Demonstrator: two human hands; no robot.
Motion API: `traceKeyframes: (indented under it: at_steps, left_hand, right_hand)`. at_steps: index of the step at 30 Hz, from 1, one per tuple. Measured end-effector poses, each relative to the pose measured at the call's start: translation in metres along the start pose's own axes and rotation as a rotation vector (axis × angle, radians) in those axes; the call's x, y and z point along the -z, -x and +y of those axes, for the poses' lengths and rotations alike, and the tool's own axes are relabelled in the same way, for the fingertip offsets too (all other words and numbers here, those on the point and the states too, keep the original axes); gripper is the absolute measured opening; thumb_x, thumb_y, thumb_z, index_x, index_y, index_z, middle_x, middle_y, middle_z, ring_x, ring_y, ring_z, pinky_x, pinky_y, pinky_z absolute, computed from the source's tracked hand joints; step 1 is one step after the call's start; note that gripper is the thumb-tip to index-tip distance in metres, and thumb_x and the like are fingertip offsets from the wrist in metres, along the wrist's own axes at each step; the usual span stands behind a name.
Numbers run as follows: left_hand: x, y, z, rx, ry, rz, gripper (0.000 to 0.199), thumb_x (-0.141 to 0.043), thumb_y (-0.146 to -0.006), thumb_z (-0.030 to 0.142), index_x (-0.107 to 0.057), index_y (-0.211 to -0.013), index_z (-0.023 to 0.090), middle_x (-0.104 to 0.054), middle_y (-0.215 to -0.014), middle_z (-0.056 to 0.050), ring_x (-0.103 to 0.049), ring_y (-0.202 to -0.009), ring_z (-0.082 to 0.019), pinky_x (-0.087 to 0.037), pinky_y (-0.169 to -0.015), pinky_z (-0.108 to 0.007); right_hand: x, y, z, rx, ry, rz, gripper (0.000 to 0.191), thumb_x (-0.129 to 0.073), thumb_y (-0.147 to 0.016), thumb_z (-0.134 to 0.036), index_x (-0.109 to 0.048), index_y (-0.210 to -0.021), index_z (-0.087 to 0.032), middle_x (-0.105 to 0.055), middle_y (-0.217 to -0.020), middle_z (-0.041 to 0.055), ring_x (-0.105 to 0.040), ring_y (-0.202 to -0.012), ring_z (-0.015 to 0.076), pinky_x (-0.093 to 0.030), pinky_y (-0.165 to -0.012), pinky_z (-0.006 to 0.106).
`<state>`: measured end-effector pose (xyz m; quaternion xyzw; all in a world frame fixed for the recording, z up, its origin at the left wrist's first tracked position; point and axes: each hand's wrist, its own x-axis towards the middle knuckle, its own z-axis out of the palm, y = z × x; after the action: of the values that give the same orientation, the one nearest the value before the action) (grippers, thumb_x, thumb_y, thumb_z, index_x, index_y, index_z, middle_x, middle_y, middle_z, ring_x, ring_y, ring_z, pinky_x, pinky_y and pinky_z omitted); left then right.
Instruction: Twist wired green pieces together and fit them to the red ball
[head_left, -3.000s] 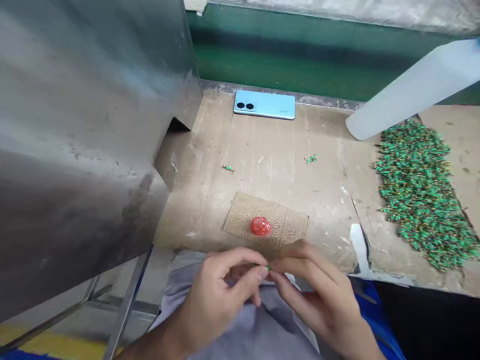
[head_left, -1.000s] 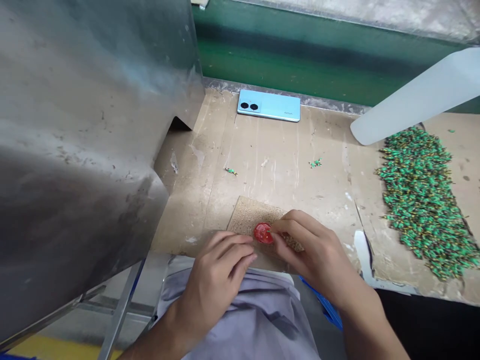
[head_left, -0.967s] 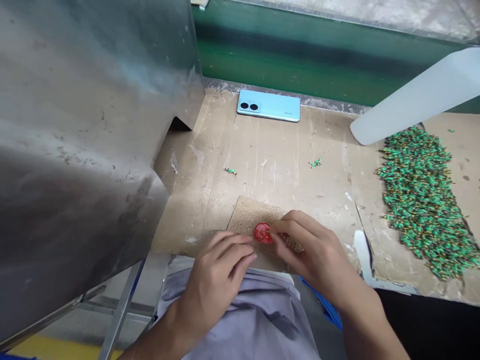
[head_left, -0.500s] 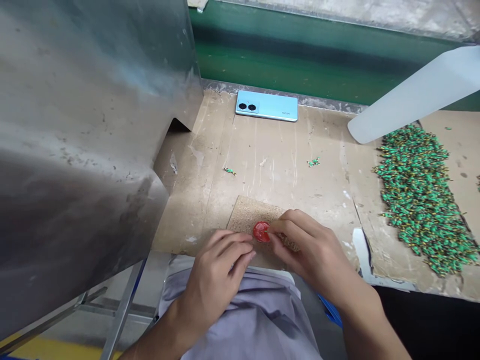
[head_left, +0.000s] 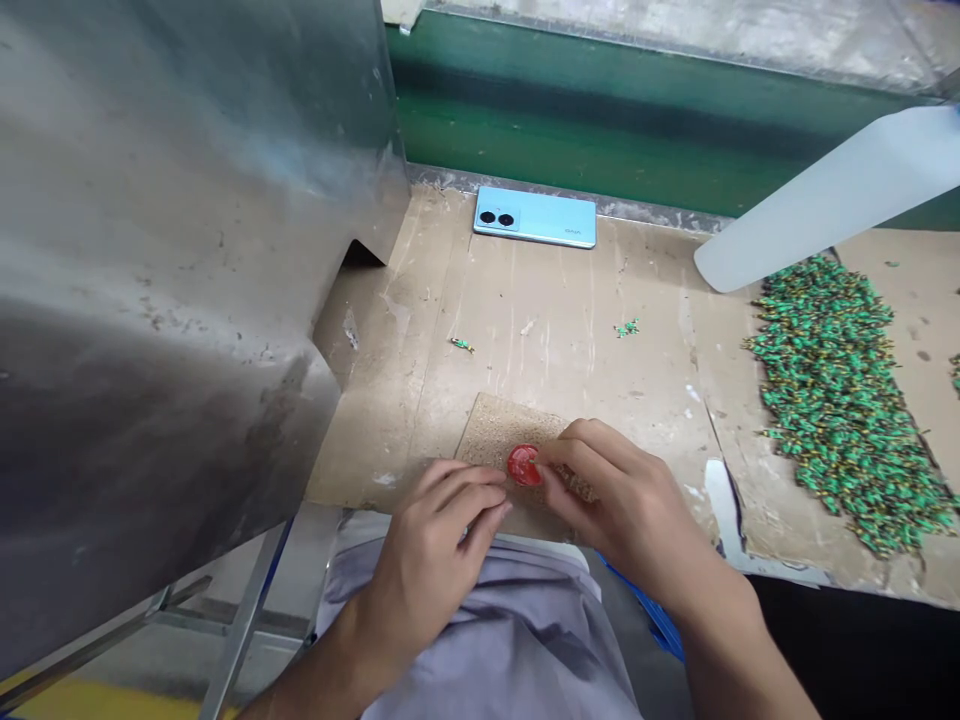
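Forward from the lap in the head view, the bare right hand [head_left: 622, 490] pinches at the round, glossy red disc [head_left: 522, 462] on the tan, speckled board [head_left: 482, 428]; the bare left hand [head_left: 439, 530] half-curls beside it. Cannot tell what either holds. Light-blue rectangular phone [head_left: 551, 214] reads "vivo".

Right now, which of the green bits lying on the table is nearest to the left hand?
The small green bit straight ahead of the left hand; the small cluster lies farther right, and the large heap farther still.

Hands [head_left: 442, 528] parted, moved to red piece [head_left: 522, 464]
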<state>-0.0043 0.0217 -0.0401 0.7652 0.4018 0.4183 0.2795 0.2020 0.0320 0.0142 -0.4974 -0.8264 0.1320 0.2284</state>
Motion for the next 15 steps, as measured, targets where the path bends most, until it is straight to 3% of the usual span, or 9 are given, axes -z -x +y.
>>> traceKeyframes:
  at_steps: [9, 15]
  left_hand:
    - [0.0, 0.002, 0.0, 0.01, -0.002, -0.002, 0.015, -0.068, -0.093, 0.004, -0.07, -0.096, 0.018, -0.077, -0.103, -0.003, -0.067, -0.098, -0.019, -0.058, -0.086, -0.032]
    - [0.001, 0.001, -0.003, -0.011, 0.01, -0.004, 0.017, -0.068, -0.093, 0.003, -0.07, -0.099, 0.019, -0.076, -0.105, -0.003, -0.067, -0.101, -0.018, -0.056, -0.089, -0.031]
  right_hand:
    - [0.006, 0.003, 0.0, -0.006, -0.045, -0.021, 0.008, -0.056, -0.102, -0.013, -0.062, -0.101, -0.018, -0.058, -0.086, 0.0018, -0.055, -0.076, 0.0137, -0.044, -0.066, 0.028]
    - [0.022, 0.028, 0.021, -0.129, -0.069, 0.168, 0.01, -0.059, -0.1, -0.01, -0.06, -0.104, -0.02, -0.058, -0.089, 0.0017, -0.055, -0.08, 0.0125, -0.046, -0.071, 0.027]
